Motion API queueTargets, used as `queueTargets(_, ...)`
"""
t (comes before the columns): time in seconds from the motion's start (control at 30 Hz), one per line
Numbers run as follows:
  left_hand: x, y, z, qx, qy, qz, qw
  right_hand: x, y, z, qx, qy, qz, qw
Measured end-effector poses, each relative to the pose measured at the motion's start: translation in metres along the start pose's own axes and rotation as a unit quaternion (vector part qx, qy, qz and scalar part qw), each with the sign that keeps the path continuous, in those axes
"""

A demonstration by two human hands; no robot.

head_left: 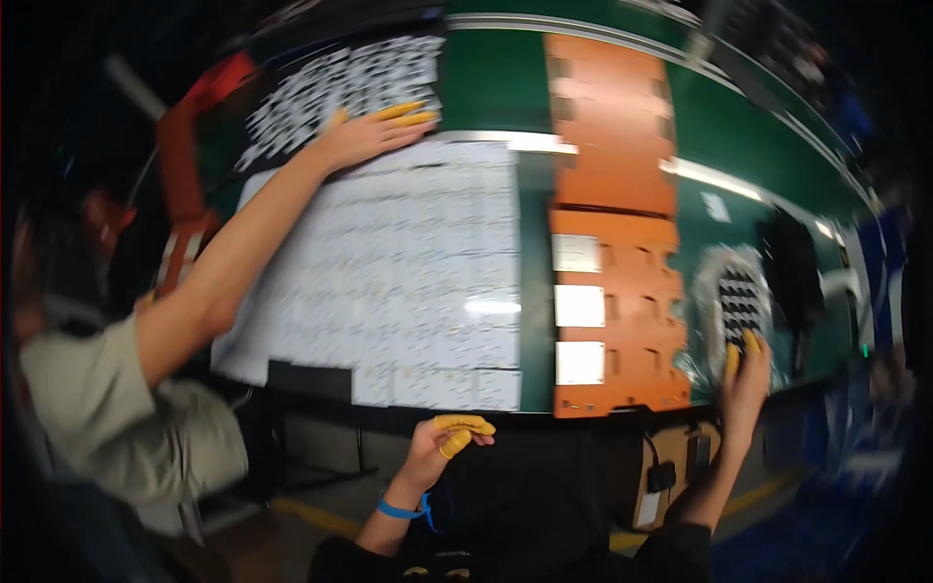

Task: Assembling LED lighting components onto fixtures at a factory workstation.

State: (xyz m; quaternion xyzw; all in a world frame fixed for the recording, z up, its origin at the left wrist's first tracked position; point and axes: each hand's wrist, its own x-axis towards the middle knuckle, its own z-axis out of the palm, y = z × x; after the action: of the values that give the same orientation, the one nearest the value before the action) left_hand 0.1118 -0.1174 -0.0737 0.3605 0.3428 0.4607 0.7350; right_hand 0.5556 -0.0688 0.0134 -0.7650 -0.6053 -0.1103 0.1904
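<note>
My left hand [439,449], with yellow finger covers and a blue wristband [400,509], is held just off the table's near edge, below the white panels. Its fingers are curled in toward the thumb; anything between them is hidden. My right hand [746,381], also with yellow finger covers, reaches to the near end of a block of small black pieces [741,299] in a clear plastic bag [714,282]. Its thumb and forefinger are apart at the block's edge. Left of this hand lies an orange fixture plate [637,316] bearing white square pieces [580,307].
A co-worker's arm [258,243] reaches in from the left over the large sheet of white panels [408,262], toward black-and-white pieces [340,83]. Another orange plate [617,121] lies farther back on the green table [496,73]. A black bag-like item [792,272] sits at right.
</note>
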Motion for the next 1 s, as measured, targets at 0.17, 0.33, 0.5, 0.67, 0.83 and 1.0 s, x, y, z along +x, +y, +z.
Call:
queueTargets(0.17, -0.023, 0.030, -0.010, -0.013, 0.053, 0.084, 0.995, -0.009, 0.015, 0.013, -0.005, 0.028, 0.022, 0.999)
queueTargets(0.33, -0.028, 0.039, -0.023, 0.021, 0.218, 0.152, 0.964, -0.010, 0.022, 0.026, -0.021, 0.115, -0.030, 0.993)
queueTargets(0.5, -0.022, 0.047, -0.013, 0.051, 0.316, 0.154, 0.935, -0.012, 0.004, 0.020, 0.057, 0.162, 0.020, 0.985)
queueTargets(0.67, -0.035, 0.046, -0.014, 0.234, 0.367, 0.263, 0.861, -0.029, -0.013, -0.001, 0.396, 0.148, 0.013, 0.906)
queueTargets(0.83, -0.040, 0.066, 0.002, 0.329, 0.350, 0.297, 0.825, -0.053, -0.086, -0.027, 0.833, -0.057, 0.100, 0.541)
queueTargets(1.0, -0.033, 0.076, 0.043, 0.307, 0.273, 0.261, 0.874, -0.079, -0.198, -0.017, 0.809, -0.233, 0.045, 0.538)
